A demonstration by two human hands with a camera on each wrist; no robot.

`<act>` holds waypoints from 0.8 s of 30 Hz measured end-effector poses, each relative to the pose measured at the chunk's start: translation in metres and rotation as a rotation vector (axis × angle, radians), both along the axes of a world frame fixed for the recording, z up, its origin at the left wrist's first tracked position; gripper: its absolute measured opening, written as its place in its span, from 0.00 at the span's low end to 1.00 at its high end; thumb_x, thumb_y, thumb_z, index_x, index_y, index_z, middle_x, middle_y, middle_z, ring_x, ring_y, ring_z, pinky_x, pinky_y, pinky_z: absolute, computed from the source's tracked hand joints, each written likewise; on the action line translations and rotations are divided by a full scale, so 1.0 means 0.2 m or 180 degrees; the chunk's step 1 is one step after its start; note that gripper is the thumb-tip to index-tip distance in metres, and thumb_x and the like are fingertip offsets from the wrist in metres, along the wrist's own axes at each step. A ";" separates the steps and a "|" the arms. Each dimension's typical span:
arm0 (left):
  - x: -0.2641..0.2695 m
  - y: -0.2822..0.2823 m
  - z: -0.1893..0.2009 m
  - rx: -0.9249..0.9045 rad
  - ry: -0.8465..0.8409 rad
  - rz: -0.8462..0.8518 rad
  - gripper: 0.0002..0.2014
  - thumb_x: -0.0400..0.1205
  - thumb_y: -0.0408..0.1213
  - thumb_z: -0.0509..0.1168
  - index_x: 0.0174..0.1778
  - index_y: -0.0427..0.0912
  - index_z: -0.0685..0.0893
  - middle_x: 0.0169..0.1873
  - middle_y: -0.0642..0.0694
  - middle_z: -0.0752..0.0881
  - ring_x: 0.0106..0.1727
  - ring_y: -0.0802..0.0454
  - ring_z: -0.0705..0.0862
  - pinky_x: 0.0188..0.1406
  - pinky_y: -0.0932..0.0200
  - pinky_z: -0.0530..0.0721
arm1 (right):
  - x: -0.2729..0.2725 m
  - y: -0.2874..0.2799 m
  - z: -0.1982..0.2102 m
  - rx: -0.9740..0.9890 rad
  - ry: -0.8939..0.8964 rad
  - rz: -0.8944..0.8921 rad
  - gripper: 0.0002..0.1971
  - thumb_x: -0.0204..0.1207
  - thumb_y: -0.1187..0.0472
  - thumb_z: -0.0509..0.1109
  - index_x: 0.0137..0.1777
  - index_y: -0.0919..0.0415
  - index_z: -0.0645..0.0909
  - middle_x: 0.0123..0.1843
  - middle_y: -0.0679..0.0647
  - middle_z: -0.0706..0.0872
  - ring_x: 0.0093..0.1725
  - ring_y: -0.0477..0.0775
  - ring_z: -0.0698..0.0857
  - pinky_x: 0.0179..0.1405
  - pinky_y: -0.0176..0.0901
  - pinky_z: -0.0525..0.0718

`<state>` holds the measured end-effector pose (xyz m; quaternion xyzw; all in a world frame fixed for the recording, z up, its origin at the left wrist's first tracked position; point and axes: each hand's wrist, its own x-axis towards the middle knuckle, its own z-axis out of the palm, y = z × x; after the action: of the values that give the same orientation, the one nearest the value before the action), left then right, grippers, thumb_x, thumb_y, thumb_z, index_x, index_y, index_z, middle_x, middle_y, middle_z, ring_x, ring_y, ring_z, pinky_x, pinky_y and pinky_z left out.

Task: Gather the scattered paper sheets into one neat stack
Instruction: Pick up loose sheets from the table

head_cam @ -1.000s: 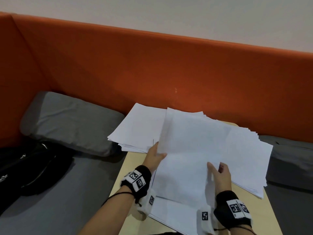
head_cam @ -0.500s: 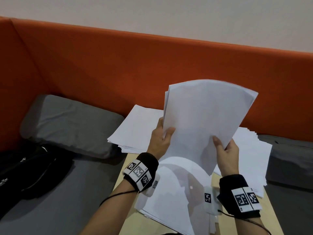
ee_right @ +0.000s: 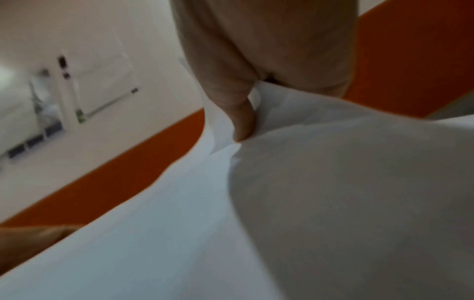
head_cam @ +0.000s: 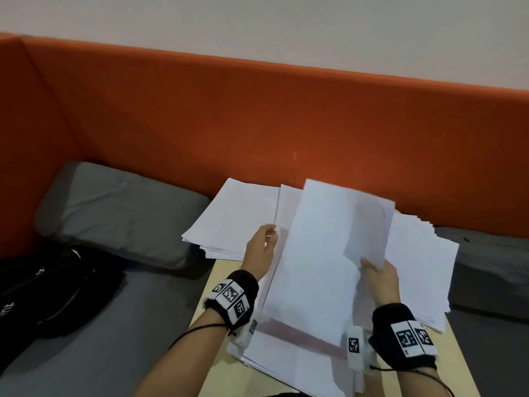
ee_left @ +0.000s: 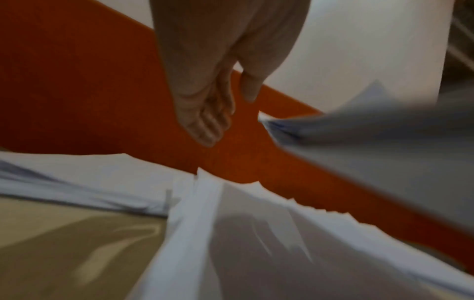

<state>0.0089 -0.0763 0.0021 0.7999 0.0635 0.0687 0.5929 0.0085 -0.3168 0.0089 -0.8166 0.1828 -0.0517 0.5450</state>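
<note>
over the middle of the bench (head_cam: 226,365) a bundle of sheets (head_cam: 329,253) hangs tilted and blurred, its lower right corner pinched between the thumb and fingers of the right hand (head_cam: 380,277); the right wrist view shows the thumb (ee_right: 243,121) pressed on the paper. the left hand (head_cam: 262,247) is just beside the bundle's left edge, its fingers loose and nearly straight, holding nothing; the left wrist view shows it apart from the paper. under the bundle a flat pile (head_cam: 286,368) lies at the bench's near edge. a second pile (head_cam: 237,219) lies fanned at the far left corner, overhanging the edge. a third pile (head_cam: 423,267) lies along the right edge. a grey cushion (head_cam: 120,210) and a black bag (head_cam: 51,290) lie left of the bench, against an orange backrest (head_cam: 257,116).
</note>
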 end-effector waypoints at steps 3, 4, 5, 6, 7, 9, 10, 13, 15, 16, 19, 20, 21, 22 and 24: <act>0.00 0.03 -0.16 0.0859 0.1028 -0.0289 0.21 0.86 0.35 0.57 0.75 0.36 0.66 0.73 0.37 0.71 0.73 0.44 0.72 0.71 0.55 0.69 | -0.04 -0.05 -0.16 -0.0451 0.0855 0.0233 0.13 0.80 0.68 0.62 0.60 0.77 0.77 0.53 0.71 0.83 0.46 0.60 0.77 0.45 0.44 0.70; -0.01 0.03 -0.19 0.1019 0.1255 -0.0388 0.23 0.86 0.35 0.57 0.77 0.36 0.63 0.75 0.37 0.68 0.75 0.44 0.69 0.73 0.56 0.67 | -0.06 -0.05 -0.22 -0.0576 0.1091 0.0327 0.14 0.80 0.68 0.61 0.60 0.77 0.77 0.53 0.71 0.83 0.46 0.60 0.77 0.45 0.44 0.70; -0.03 0.03 -0.22 0.1095 0.1399 -0.0466 0.25 0.86 0.36 0.56 0.79 0.36 0.60 0.76 0.38 0.65 0.77 0.44 0.66 0.75 0.56 0.65 | -0.07 -0.04 -0.26 -0.0681 0.1247 0.0394 0.14 0.80 0.68 0.61 0.60 0.77 0.78 0.52 0.70 0.83 0.45 0.60 0.76 0.44 0.43 0.70; -0.04 0.03 -0.23 0.1134 0.1483 -0.0521 0.26 0.86 0.35 0.56 0.80 0.36 0.58 0.77 0.39 0.63 0.78 0.44 0.64 0.76 0.56 0.65 | -0.08 -0.04 -0.30 -0.0747 0.1321 0.0410 0.13 0.80 0.67 0.60 0.59 0.76 0.78 0.49 0.67 0.82 0.45 0.60 0.76 0.44 0.43 0.70; -0.05 0.02 -0.24 0.1176 0.1514 -0.0544 0.26 0.86 0.35 0.56 0.80 0.36 0.58 0.78 0.39 0.62 0.79 0.44 0.63 0.76 0.55 0.65 | -0.09 -0.04 -0.31 -0.0789 0.1348 0.0410 0.12 0.80 0.67 0.60 0.58 0.75 0.78 0.48 0.65 0.81 0.45 0.60 0.76 0.44 0.43 0.70; -0.06 0.02 -0.24 0.1265 0.1508 -0.0501 0.26 0.86 0.34 0.56 0.79 0.36 0.58 0.76 0.38 0.63 0.78 0.44 0.64 0.76 0.53 0.66 | -0.08 -0.03 -0.32 -0.0843 0.1370 0.0434 0.10 0.80 0.67 0.59 0.55 0.73 0.78 0.48 0.66 0.81 0.44 0.60 0.76 0.43 0.43 0.70; -0.06 0.01 -0.23 0.1289 0.1491 -0.0452 0.25 0.85 0.33 0.56 0.79 0.35 0.59 0.76 0.38 0.64 0.77 0.43 0.64 0.75 0.52 0.68 | -0.08 -0.04 -0.32 -0.0856 0.1386 0.0449 0.11 0.80 0.67 0.59 0.56 0.73 0.78 0.48 0.66 0.82 0.44 0.60 0.76 0.43 0.42 0.70; -0.05 0.00 -0.21 0.1253 0.1358 -0.0310 0.24 0.85 0.29 0.57 0.77 0.35 0.63 0.73 0.37 0.67 0.75 0.43 0.67 0.73 0.51 0.70 | -0.08 -0.04 -0.32 -0.0882 0.1399 0.0463 0.13 0.81 0.66 0.59 0.60 0.73 0.78 0.49 0.67 0.82 0.44 0.60 0.76 0.43 0.43 0.70; -0.04 -0.02 -0.21 0.1192 0.1245 -0.0301 0.21 0.84 0.27 0.56 0.75 0.35 0.68 0.68 0.37 0.71 0.70 0.43 0.71 0.68 0.55 0.74 | -0.08 -0.04 -0.32 -0.0900 0.1399 0.0464 0.13 0.81 0.66 0.59 0.59 0.73 0.78 0.53 0.69 0.83 0.44 0.59 0.76 0.43 0.43 0.70; -0.04 -0.02 -0.22 0.1070 0.1184 -0.0274 0.18 0.84 0.26 0.56 0.71 0.34 0.72 0.64 0.37 0.75 0.64 0.43 0.76 0.60 0.58 0.76 | -0.09 -0.04 -0.32 -0.0897 0.1392 0.0456 0.13 0.81 0.66 0.59 0.59 0.73 0.78 0.53 0.69 0.83 0.44 0.59 0.76 0.43 0.43 0.70; -0.06 -0.02 -0.22 0.0606 0.1084 -0.0091 0.11 0.84 0.26 0.55 0.59 0.30 0.77 0.48 0.40 0.77 0.46 0.46 0.75 0.45 0.63 0.71 | -0.09 -0.03 -0.32 -0.0824 0.1366 0.0423 0.13 0.81 0.66 0.59 0.61 0.73 0.77 0.53 0.70 0.83 0.45 0.59 0.76 0.45 0.43 0.70; -0.06 -0.02 -0.23 0.0528 0.1074 -0.0029 0.11 0.84 0.26 0.55 0.59 0.29 0.77 0.47 0.38 0.78 0.46 0.45 0.75 0.45 0.64 0.69 | -0.09 -0.03 -0.32 -0.0811 0.1362 0.0417 0.13 0.81 0.66 0.59 0.61 0.74 0.77 0.55 0.71 0.83 0.45 0.60 0.76 0.45 0.44 0.70; -0.07 -0.01 -0.23 0.0459 0.1074 0.0014 0.11 0.84 0.26 0.54 0.60 0.28 0.77 0.49 0.35 0.79 0.49 0.42 0.77 0.46 0.65 0.69 | -0.09 -0.03 -0.32 -0.0810 0.1358 0.0416 0.13 0.81 0.66 0.59 0.61 0.74 0.77 0.56 0.71 0.83 0.45 0.60 0.76 0.45 0.44 0.70; -0.07 -0.01 -0.23 0.0390 0.1075 0.0054 0.13 0.85 0.25 0.53 0.62 0.27 0.76 0.54 0.32 0.80 0.53 0.39 0.79 0.46 0.66 0.69 | -0.09 -0.03 -0.32 -0.0810 0.1357 0.0417 0.13 0.81 0.66 0.59 0.61 0.74 0.77 0.56 0.72 0.83 0.45 0.60 0.76 0.45 0.44 0.70; -0.08 -0.01 -0.23 0.0196 0.1094 0.0127 0.15 0.85 0.24 0.51 0.66 0.30 0.74 0.61 0.33 0.79 0.52 0.45 0.78 0.46 0.66 0.70 | -0.09 -0.04 -0.32 -0.0803 0.1338 0.0414 0.13 0.81 0.66 0.59 0.60 0.74 0.77 0.55 0.71 0.83 0.45 0.60 0.76 0.45 0.43 0.70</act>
<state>-0.0066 -0.0778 -0.0433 0.8162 0.1777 -0.0553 0.5470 -0.0100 -0.3241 -0.0552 -0.8810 0.2313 0.1321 0.3910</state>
